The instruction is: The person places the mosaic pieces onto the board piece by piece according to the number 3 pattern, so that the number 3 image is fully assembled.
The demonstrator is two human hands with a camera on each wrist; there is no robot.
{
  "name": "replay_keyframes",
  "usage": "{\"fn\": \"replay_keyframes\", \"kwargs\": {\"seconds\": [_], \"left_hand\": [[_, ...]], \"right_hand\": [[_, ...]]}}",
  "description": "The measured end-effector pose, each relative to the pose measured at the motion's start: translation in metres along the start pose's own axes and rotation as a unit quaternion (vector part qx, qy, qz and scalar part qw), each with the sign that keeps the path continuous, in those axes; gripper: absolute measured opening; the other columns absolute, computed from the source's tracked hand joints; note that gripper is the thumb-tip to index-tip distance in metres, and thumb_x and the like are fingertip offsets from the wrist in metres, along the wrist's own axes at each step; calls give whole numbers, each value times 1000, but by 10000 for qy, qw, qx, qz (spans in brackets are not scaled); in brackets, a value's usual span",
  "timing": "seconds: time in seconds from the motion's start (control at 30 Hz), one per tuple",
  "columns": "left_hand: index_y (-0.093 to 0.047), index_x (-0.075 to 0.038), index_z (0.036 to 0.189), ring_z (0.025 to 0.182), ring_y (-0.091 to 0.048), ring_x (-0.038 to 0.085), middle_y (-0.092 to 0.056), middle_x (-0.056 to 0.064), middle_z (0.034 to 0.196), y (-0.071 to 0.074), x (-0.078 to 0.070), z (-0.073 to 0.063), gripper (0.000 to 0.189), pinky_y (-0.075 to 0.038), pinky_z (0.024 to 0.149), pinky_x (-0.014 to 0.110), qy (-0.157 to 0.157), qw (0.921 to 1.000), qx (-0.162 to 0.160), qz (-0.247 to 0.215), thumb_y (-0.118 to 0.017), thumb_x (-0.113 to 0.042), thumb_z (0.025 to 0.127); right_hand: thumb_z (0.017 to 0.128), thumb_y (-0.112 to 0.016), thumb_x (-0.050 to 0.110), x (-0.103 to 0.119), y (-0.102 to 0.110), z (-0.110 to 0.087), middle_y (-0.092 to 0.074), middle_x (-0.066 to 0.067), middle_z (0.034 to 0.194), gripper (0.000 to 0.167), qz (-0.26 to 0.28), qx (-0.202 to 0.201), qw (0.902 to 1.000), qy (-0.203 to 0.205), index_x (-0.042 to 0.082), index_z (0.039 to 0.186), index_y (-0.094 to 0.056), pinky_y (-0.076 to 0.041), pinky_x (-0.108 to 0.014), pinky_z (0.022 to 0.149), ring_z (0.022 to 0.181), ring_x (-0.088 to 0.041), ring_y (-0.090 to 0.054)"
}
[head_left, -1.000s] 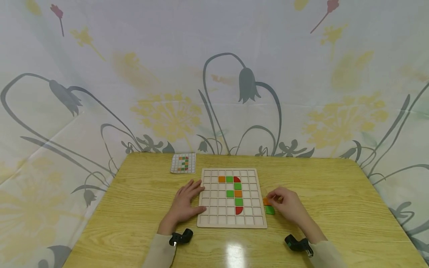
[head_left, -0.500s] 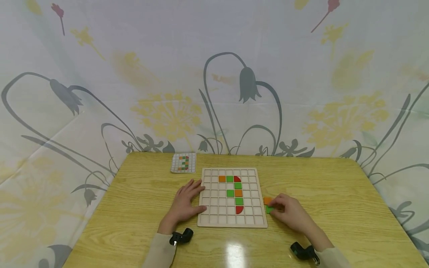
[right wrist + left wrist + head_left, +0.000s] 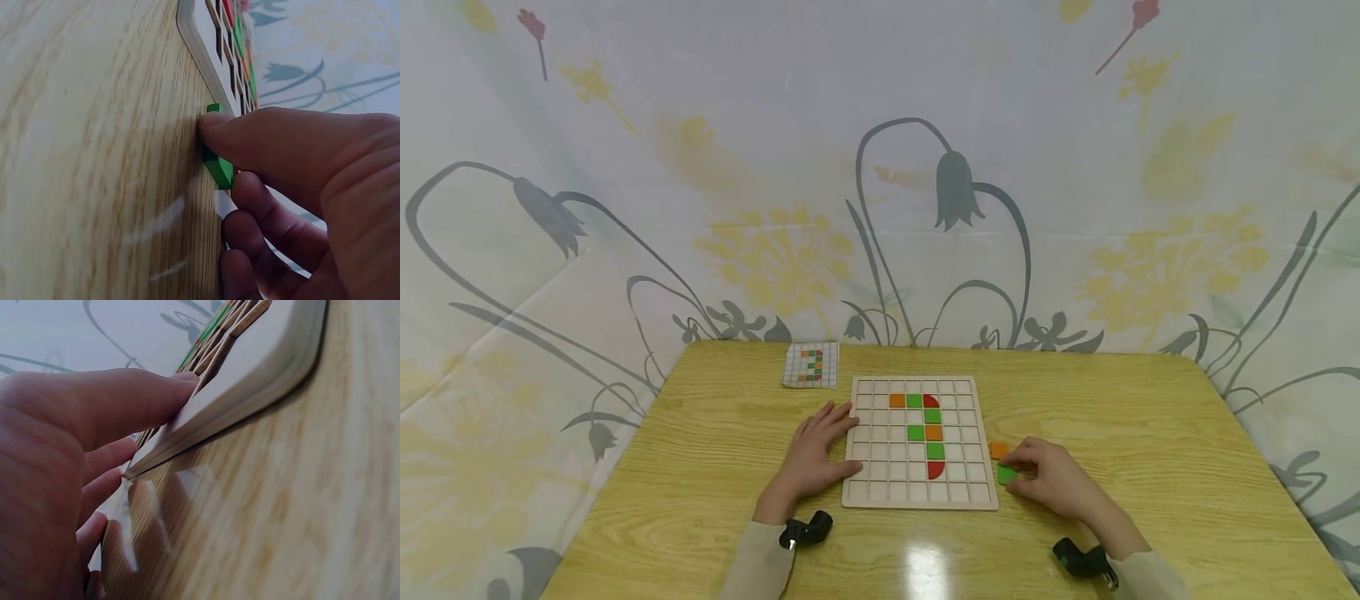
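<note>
Between thumb and fingers, my right hand (image 3: 1054,479) pinches a green square tile (image 3: 219,170) beside the board's right edge; in the head view its left part shows past the fingertips. An orange square tile (image 3: 998,450) lies just behind it on the table. My left hand (image 3: 808,460) rests spread at the left edge of the wooden grid board (image 3: 880,492), its thumb (image 3: 156,394) on the rim. Orange, green and red tiles fill several cells, curving down the middle; the red quarter-round tiles (image 3: 936,470) sit at the top and bottom of that curve.
A small printed card (image 3: 793,367) with a coloured grid pattern lies at the table's back left, behind the board. The wood-grain table (image 3: 1150,433) ends against a flower-patterned cloth (image 3: 775,125). Both wrists wear black cameras (image 3: 1082,560).
My right hand has moved from the orange tile a little toward me to the green tile, which it now pinches and has shifted slightly. My left hand and the board stay put.
</note>
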State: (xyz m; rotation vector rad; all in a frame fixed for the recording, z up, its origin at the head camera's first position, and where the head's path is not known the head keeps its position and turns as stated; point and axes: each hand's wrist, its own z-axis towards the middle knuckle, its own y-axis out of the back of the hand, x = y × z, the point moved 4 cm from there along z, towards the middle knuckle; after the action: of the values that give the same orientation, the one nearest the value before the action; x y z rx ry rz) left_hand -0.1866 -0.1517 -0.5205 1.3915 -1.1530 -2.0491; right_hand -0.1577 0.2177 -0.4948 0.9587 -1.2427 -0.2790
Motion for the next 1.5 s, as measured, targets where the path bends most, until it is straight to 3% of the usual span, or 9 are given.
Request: {"fn": "replay_keyframes", "kwargs": {"seconds": [0.57, 0.97, 1.5], "left_hand": [[-55, -14, 144, 150, -19, 29, -35, 2, 159, -1, 2, 0, 69, -16, 115, 61, 142, 9998, 143, 16, -75, -39, 84], [-55, -13, 144, 150, -18, 30, -35, 3, 159, 0, 3, 0, 68, -15, 114, 63, 123, 9998, 138, -80, -75, -38, 84], [-55, -11, 144, 149, -20, 33, -36, 5, 159, 1, 0, 0, 68, -15, 114, 63, 75, 9999, 97, -74, -75, -37, 85]], "right_hand": [[82, -80, 10, 0, -1, -2, -55, 4, 94, 22, -124, -86, 9998, -152, 9, 103, -77, -44, -27, 63, 75, -9, -48], [82, -79, 13, -1, -1, 0, -57, 5, 89, 26, -77, -26, 9999, -85, 9, 107, -76, -48, -26, 64, 75, -6, -51], [76, -76, 7, -3, 2, 3, -53, 6, 85, 25, -258, -539, 9981, -154, 12, 100, -74, -45, -25, 63, 72, -8, -48]]}}
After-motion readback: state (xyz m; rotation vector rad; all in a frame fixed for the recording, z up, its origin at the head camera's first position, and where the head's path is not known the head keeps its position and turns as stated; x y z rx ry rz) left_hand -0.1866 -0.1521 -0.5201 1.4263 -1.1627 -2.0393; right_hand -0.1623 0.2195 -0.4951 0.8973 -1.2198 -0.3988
